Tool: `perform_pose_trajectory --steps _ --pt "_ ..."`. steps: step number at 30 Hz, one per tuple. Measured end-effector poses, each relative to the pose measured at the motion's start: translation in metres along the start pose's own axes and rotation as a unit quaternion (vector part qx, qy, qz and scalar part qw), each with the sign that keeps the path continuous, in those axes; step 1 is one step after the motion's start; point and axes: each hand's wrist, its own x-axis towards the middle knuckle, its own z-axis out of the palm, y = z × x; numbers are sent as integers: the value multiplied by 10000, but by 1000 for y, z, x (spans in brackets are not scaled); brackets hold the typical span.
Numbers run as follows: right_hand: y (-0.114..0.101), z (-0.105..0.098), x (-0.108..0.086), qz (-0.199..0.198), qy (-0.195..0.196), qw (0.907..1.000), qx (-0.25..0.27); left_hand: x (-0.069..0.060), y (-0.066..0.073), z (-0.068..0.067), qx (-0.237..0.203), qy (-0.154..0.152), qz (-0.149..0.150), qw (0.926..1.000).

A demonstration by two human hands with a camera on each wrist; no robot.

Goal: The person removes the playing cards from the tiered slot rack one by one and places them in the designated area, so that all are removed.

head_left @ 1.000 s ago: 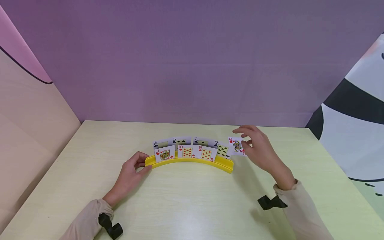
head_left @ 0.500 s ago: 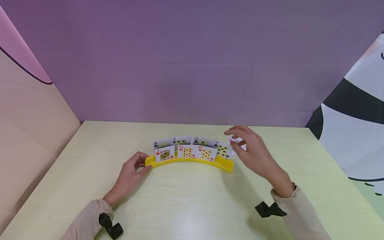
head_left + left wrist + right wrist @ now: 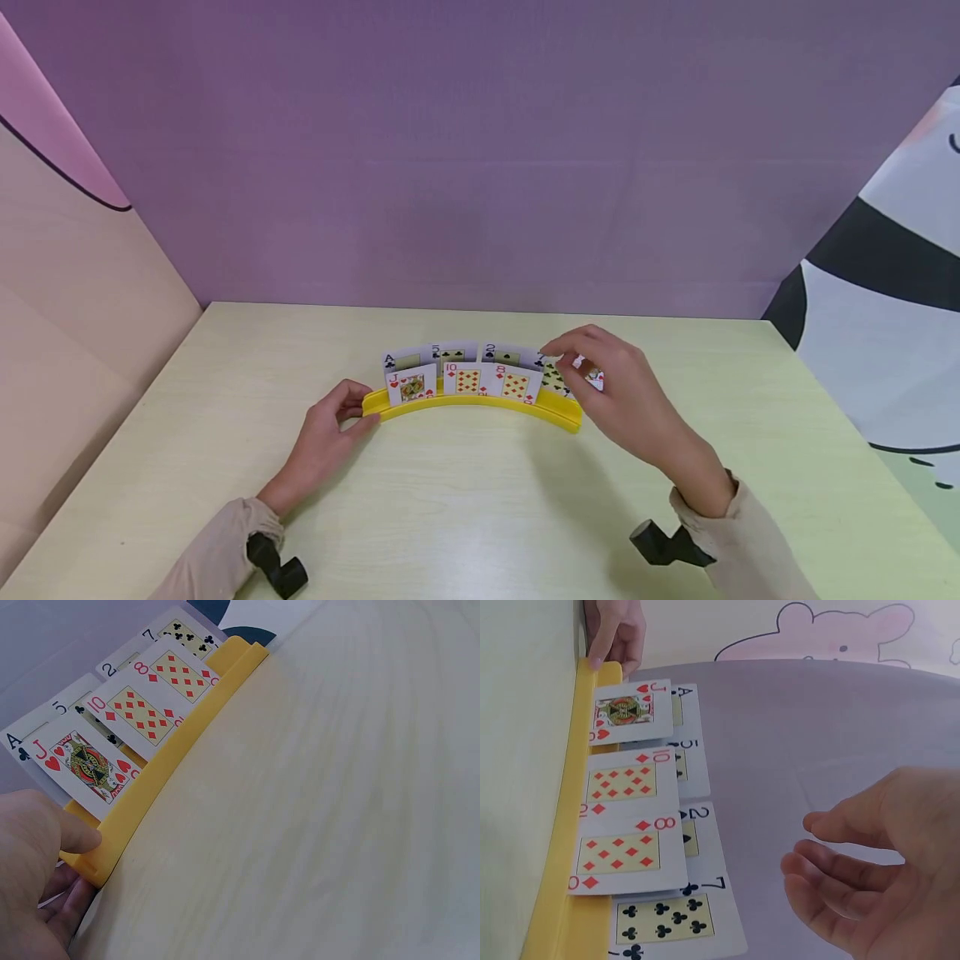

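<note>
My left hand (image 3: 333,429) grips the left end of a curved yellow card holder (image 3: 558,409), thumb on the front and fingers behind. In its front row stand a jack of hearts (image 3: 412,387), a ten of diamonds (image 3: 468,381) and an eight of diamonds (image 3: 516,385). Behind them are an ace (image 3: 15,742), a five, a two and a seven of clubs (image 3: 664,921). My right hand (image 3: 618,387) hovers by the holder's right end, fingers loosely bent and nothing between them. Partly hidden behind it is a queen of hearts (image 3: 595,377).
The holder stands on a pale wooden table (image 3: 450,500). A purple panel (image 3: 480,167) rises behind the table's far edge. Printed cartoon panels flank it at left and right. A black camera mount (image 3: 671,543) sits on each wrist.
My right hand has moved left and slightly nearer, from over the queen of hearts toward the seven of clubs. The queen stays where it was. My left hand keeps its grip on the holder.
</note>
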Motion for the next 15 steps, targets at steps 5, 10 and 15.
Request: perform_pose_trajectory --steps 5,10,15 --pt "-10 3 -1 163 -379 9991 105 0 1 0 21 0 -48 10000" --pt "-12 9 -1 362 -701 9969 21 0 1 0 31 -5 -62 10000" --pt "-11 15 -2 413 -941 9947 -51 0 1 0 28 0 -50 10000"
